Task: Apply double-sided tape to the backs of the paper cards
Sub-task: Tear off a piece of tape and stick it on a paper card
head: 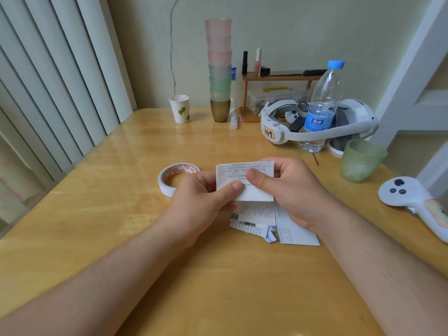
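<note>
Above the desk (97, 214), from the head view: paper card (244, 181) held up, pinched between left hand (201, 202) and right hand (286, 190), both thumbs curled onto its face, fingers hidden behind. Beneath, loose pile of cards (266, 226); just left, tape roll (177, 178) lying flat, untouched. Best next: lay card flat, back upward, pin one edge, pull short strip.

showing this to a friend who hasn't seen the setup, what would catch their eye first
First, the paper card held up at the centre, pinched between the left hand and right hand, above a loose pile of cards on the wooden table. Just left lies the roll of double-sided tape. At the back, a tall stack of coloured cups rises by the wall.
</note>
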{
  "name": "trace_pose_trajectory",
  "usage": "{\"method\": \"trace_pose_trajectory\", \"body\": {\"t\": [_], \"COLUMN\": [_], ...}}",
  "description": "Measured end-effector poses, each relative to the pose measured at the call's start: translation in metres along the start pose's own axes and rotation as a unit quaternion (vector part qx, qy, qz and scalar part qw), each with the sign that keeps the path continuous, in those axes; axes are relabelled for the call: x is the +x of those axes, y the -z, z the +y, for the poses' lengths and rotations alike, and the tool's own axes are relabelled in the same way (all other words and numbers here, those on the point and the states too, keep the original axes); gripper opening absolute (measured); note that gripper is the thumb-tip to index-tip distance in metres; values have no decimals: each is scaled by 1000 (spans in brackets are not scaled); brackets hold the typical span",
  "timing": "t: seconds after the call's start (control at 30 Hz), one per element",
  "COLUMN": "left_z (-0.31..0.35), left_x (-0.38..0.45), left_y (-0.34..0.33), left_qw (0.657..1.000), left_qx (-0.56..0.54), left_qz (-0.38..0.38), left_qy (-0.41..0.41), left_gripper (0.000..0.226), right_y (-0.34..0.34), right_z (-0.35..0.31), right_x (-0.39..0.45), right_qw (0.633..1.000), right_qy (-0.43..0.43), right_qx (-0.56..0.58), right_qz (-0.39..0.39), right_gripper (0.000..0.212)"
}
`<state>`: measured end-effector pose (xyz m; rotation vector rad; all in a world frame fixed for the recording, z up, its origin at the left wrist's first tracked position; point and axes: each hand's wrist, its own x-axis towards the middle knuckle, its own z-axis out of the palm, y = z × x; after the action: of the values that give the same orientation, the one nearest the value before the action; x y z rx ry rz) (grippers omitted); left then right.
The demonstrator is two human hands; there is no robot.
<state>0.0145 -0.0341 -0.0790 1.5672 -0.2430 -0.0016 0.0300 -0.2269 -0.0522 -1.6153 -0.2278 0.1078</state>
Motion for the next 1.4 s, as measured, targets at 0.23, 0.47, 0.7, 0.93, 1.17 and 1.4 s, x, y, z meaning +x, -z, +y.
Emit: {"method": "trace_pose_trajectory", "body": {"t": [0.23, 0.47, 0.7, 0.93, 1.17, 1.4], "left_z": [-6, 10, 45, 15, -7, -16], "left_x": [5, 4, 59, 137, 159, 164], "left_y": [11, 18, 36, 33, 36, 34], "left_qw": [999, 952, 959, 932, 864, 849], "left_qx": [19, 280, 274, 330, 480, 498], "left_qz": [46, 42, 69, 130, 101, 125], "left_qy": [-4, -118, -33, 78, 113, 128], "left_gripper": [19, 61, 27, 14, 7, 10], "right_y": [5, 5, 10, 6, 5, 2], "right_z": [7, 10, -36, -9, 30, 38], "right_x": [5, 6, 49, 119, 150, 155], "right_qw": [995, 989, 969, 922, 904, 851], "right_qy": [11, 9, 56, 30, -3, -17], "right_qx": [-89, -129, -194, -333, -390, -506], "right_qz": [33, 69, 140, 193, 175, 138], "right_gripper": [16, 27, 28, 3, 9, 19]}}
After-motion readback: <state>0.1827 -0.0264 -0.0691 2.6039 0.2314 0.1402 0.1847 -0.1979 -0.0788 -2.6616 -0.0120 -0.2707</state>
